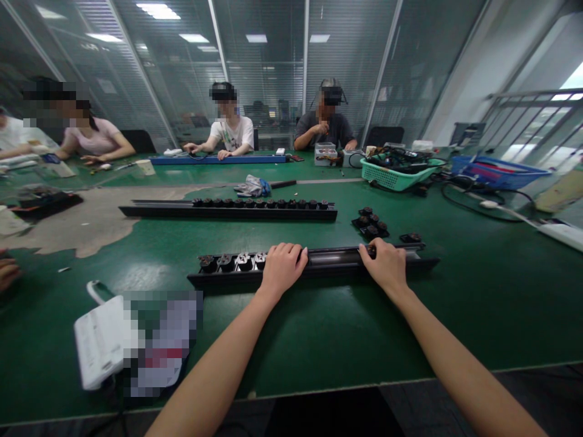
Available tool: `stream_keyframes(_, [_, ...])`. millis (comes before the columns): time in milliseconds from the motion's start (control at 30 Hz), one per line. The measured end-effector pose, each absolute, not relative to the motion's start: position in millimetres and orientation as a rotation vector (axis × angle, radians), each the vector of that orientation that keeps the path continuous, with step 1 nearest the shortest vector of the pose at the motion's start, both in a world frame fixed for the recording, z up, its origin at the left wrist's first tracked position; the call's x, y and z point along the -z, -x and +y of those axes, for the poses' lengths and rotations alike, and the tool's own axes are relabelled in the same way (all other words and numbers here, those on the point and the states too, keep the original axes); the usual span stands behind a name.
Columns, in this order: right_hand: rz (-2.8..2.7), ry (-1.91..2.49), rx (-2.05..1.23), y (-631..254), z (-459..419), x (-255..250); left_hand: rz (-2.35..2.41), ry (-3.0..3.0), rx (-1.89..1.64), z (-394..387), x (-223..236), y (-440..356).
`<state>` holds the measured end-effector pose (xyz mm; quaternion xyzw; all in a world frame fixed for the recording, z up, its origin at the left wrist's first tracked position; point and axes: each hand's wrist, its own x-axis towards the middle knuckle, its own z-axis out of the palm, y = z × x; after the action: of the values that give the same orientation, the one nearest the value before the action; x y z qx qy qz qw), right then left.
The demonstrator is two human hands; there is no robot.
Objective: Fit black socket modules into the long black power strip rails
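A long black channel rail (337, 260) lies across the green table in front of me. Several round-topped black modules (226, 262) sit in a row in its left part. My left hand (283, 267) is closed over the rail at the right end of that row, its fingers curled over the far side and hiding what lies beneath. Farther right, my right hand (386, 262) grips a small dark module (371, 250), mostly covered by the fingers, at the rail's channel. Bare channel shows between my hands.
A second black rail (228, 212) with a row of modules lies beyond. Loose modules (372, 229) and a single one (411, 238) rest behind my right hand. Gloves (253, 186), a green basket (396, 177), a blue basket (498, 174) and a white device (102, 340) are around. Co-workers sit opposite.
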<state>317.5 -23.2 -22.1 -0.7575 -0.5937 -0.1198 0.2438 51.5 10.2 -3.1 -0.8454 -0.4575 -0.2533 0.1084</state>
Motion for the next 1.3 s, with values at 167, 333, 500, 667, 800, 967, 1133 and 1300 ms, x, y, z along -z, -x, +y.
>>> stream_keyframes(167, [-1.63, 2.076, 0.305, -317.2, -23.5, 20.9, -1.353, 2.481, 0.742, 9.7, 3.0, -51.7])
stream_keyframes(333, [-1.617, 2.079, 0.312, -317.0, -23.1, 21.9, -1.352, 2.482, 0.752, 10.0, 3.7, -51.9])
stream_keyframes(500, [-1.62, 2.067, 0.297, -317.3, -23.6, 21.9, -1.351, 2.48, 0.75, 10.8, 4.4, -51.8])
stream_keyframes(667, [-1.62, 2.073, 0.297, -316.4, -24.4, 20.6, -1.351, 2.489, 0.758, 10.2, 3.8, -51.8])
stream_keyframes(800, [-1.628, 2.078, 0.293, -315.3, -25.0, 18.8, -1.351, 2.488, 0.755, 9.8, 3.0, -51.9])
stream_keyframes(967, [-1.631, 2.076, 0.295, -316.1, -24.9, 18.7, -1.355, 2.492, 0.749, 9.5, 2.0, -51.9])
stream_keyframes(1133, [-1.623, 2.076, 0.314, -317.9, -23.9, 20.5, -1.353, 2.493, 0.751, 9.6, 2.4, -51.8])
stream_keyframes(1300, [-1.607, 2.12, 0.333, -316.9, -23.9, 20.3, -1.36, 2.487, 0.735, 9.4, 2.3, -52.1])
